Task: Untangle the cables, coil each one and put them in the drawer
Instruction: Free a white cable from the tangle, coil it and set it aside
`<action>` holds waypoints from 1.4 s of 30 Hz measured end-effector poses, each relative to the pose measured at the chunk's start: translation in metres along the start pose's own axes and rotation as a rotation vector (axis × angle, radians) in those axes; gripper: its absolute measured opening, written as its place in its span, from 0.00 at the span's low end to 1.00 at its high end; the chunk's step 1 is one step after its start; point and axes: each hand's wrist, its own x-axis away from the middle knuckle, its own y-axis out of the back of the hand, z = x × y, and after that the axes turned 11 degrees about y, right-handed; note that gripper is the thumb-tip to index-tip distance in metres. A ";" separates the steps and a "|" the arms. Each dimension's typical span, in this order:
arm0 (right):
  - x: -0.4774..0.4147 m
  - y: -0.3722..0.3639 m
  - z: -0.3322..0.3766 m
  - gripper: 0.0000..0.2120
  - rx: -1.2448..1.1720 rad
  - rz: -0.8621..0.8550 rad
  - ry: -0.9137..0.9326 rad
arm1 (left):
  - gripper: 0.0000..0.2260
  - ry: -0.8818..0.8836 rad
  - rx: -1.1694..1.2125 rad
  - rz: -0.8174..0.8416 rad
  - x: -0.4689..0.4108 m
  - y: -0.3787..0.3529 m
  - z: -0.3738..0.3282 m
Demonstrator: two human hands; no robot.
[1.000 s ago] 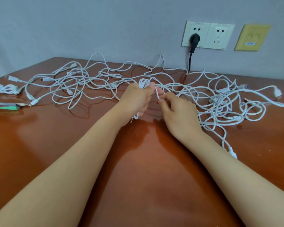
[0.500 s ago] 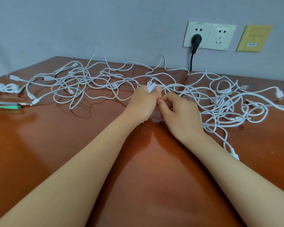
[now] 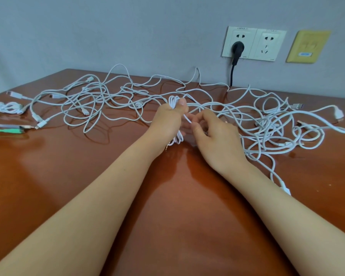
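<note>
head view: left hand (image 3: 168,121) grips a small white coil (image 3: 174,101); right hand (image 3: 215,136) pinches its strand; tangled white cables (image 3: 108,98) sprawl behind both.

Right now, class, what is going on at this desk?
A person is sorting a tangle of white cables spread across a brown table. The left hand grips a small coil of white cable, loops showing above and below the fist. The right hand pinches the strand that runs from it. Most cables lie loose and knotted. A small bundle and a green cable sit at the far left. No drawer is in view.
</note>
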 end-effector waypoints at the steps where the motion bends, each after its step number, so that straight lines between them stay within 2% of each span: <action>1: 0.000 0.000 0.000 0.03 0.003 0.003 0.004 | 0.16 0.023 0.079 0.037 0.001 0.000 0.000; 8: -0.001 0.000 -0.002 0.08 0.039 0.070 -0.004 | 0.15 0.118 0.547 0.092 0.001 0.004 -0.009; 12: 0.000 -0.001 -0.001 0.08 0.109 0.137 0.031 | 0.17 0.153 0.559 0.096 -0.002 0.012 -0.014; 17: 0.000 -0.004 -0.005 0.07 0.145 0.095 0.061 | 0.17 0.130 0.608 0.086 -0.004 0.027 -0.020; 21: 0.001 -0.006 -0.005 0.07 0.152 -0.006 0.151 | 0.16 0.035 0.311 -0.078 -0.005 0.026 -0.018; 24: 0.003 -0.007 -0.006 0.09 0.111 -0.061 0.248 | 0.15 0.005 0.097 -0.125 -0.006 0.022 -0.015; 28: 0.004 -0.006 -0.002 0.08 0.064 -0.070 0.323 | 0.15 -0.010 -0.083 -0.128 -0.006 0.011 -0.005; 34: 0.002 -0.006 -0.004 0.06 0.012 -0.048 0.292 | 0.15 -0.047 -0.273 -0.123 -0.004 0.002 0.001; 37: 0.001 -0.007 -0.004 0.05 0.007 -0.058 0.258 | 0.18 -0.061 -0.423 -0.145 -0.001 0.002 0.000; 42: 0.002 -0.006 -0.004 0.08 0.049 -0.103 0.210 | 0.23 0.001 -0.528 -0.021 0.007 0.000 -0.002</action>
